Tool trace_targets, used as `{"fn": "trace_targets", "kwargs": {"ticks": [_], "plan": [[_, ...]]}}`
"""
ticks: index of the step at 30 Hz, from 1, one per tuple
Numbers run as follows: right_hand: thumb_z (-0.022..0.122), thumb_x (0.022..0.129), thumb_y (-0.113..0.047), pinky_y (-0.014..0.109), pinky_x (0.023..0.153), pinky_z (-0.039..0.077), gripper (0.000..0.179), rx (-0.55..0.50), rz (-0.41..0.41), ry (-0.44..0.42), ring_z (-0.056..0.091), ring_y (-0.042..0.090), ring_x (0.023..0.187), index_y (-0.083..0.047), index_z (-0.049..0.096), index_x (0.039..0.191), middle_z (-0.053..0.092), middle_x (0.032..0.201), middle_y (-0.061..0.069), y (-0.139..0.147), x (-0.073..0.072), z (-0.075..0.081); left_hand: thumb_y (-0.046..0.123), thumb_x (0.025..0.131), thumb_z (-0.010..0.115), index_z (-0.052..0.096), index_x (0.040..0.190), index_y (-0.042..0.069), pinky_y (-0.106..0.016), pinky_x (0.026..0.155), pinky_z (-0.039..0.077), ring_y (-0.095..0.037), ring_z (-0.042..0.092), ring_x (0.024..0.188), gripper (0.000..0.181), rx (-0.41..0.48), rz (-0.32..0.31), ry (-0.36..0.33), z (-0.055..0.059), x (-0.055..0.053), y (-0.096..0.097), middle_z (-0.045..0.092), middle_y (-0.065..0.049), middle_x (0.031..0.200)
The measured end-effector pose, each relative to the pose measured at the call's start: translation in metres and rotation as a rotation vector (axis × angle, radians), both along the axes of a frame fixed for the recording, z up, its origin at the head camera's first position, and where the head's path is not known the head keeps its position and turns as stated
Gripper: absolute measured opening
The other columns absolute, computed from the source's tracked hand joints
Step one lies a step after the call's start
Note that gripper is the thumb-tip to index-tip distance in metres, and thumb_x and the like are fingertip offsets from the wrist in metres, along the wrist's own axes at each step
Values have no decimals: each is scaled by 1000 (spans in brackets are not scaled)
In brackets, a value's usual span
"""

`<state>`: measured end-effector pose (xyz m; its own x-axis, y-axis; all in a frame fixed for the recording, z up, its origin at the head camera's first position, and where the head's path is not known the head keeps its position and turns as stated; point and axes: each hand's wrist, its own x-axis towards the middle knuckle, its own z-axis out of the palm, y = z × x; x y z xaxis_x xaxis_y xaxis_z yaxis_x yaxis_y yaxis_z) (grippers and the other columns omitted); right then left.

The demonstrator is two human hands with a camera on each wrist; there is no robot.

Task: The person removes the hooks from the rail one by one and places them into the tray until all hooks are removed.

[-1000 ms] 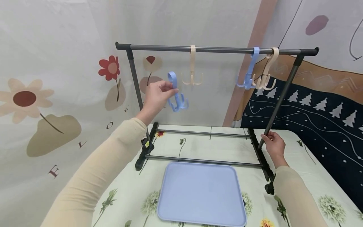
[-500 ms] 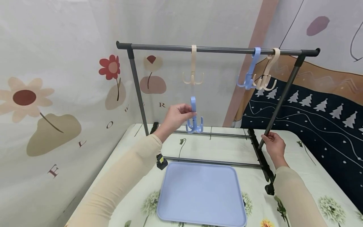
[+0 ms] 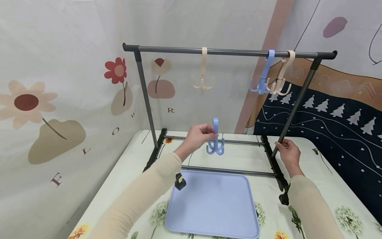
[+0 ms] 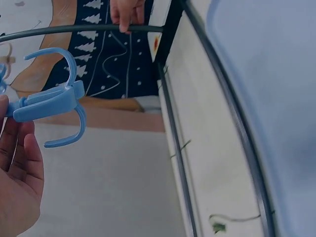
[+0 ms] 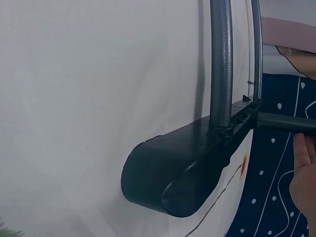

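Note:
My left hand (image 3: 197,138) pinches a blue multi-prong hanging hook (image 3: 215,145) by its shank, curved top up and prongs down, in front of the rack's lower bars. In the left wrist view the same hook (image 4: 52,104) lies sideways, with the thumb and fingers at its shank. The dark metal rack (image 3: 167,50) spans the scene. My right hand (image 3: 288,155) grips the lower part of its right post (image 3: 293,114). In the right wrist view only part of that hand (image 5: 302,182) shows, touching the post.
A beige hook (image 3: 203,71) hangs mid-bar. Toward the right end hang another blue hook (image 3: 264,74) and a second beige one (image 3: 282,74), close together. A blue tray (image 3: 213,205) lies on the flowered tablecloth (image 3: 325,186) before the rack's base.
My left hand has carried the blue hook down and to the right, from upper left beside the hanging beige hook to below it. The right hand has stayed on the post.

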<state>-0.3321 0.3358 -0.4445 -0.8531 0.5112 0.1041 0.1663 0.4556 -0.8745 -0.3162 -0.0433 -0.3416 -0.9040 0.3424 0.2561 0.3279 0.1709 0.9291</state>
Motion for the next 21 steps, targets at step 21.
{"fn": "trace_targets", "kwargs": {"ticks": [21], "plan": [[55,102,-32,41,86,45,41,3,2,-3,57,27,106,-1,56,130,60,124,17,0,0,0,13,87,77,73,92,10,-24,75,53,-8,64,82,7,-110,-42,-92,-76,20,41,70,5,86]]}}
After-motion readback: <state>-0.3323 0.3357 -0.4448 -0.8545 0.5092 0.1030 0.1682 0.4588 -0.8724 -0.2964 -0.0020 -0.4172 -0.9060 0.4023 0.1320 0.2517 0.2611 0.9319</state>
